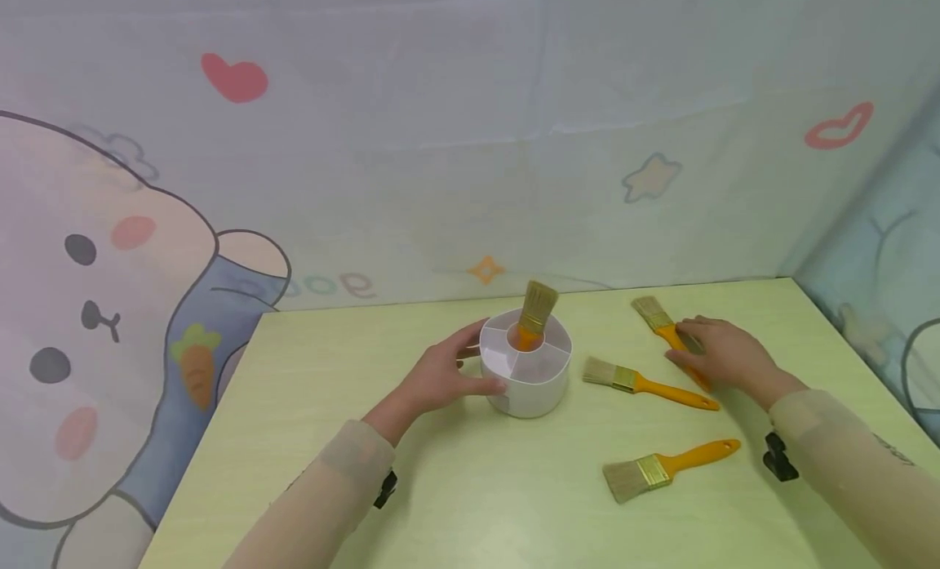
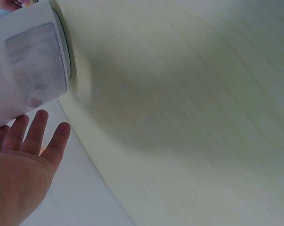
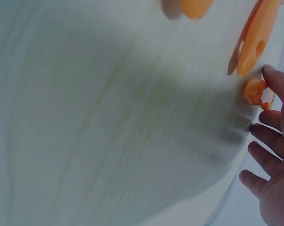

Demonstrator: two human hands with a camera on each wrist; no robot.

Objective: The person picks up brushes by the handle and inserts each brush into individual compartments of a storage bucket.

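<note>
A white round organizer (image 1: 530, 396) with divided compartments stands on the table. My left hand (image 1: 444, 369) holds its left side, thumb at the front and fingers round the back; in the left wrist view the fingertips touch its wall. A paintbrush (image 1: 538, 306) stands bristles up in the middle compartment. On the right, my right hand (image 1: 723, 353) pinches the orange handle of another paintbrush (image 1: 652, 313) lying on the table. That handle's end (image 3: 253, 91) shows between thumb and index finger in the right wrist view, the other fingers spread.
Two more paintbrushes lie on the table right of the organizer: a middle paintbrush (image 1: 624, 379), and a nearer paintbrush (image 1: 637, 476) toward the front. Behind the pale yellow table (image 1: 514, 504) hangs a printed cloth (image 1: 441, 185) with a cartoon animal on the left.
</note>
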